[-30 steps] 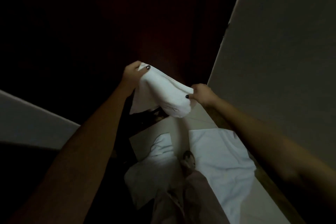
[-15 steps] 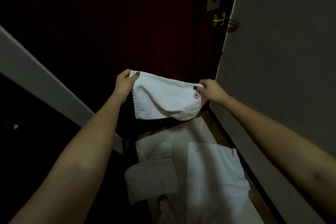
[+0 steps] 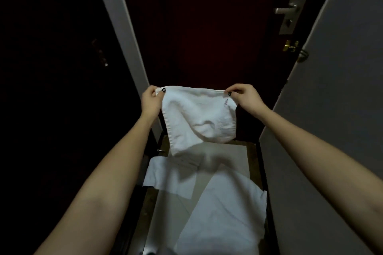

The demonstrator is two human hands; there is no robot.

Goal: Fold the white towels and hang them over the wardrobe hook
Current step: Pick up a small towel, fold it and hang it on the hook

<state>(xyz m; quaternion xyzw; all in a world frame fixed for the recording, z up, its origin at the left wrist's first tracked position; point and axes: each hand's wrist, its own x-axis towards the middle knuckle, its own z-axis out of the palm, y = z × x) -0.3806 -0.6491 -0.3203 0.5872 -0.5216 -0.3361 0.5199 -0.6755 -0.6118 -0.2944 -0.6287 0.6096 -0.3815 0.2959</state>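
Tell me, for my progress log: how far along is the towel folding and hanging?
Done: nothing visibly hung yet. In hand: the left hand and right hand pinch the top corners of a small white terry towel, stretched between them. Left: a flat white cloth and a larger white towel lie loose below.

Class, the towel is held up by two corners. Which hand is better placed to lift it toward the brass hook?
Probably the right hand: it pinches the white towel by the corner nearer the brass hook; the left hand pinches the far corner.
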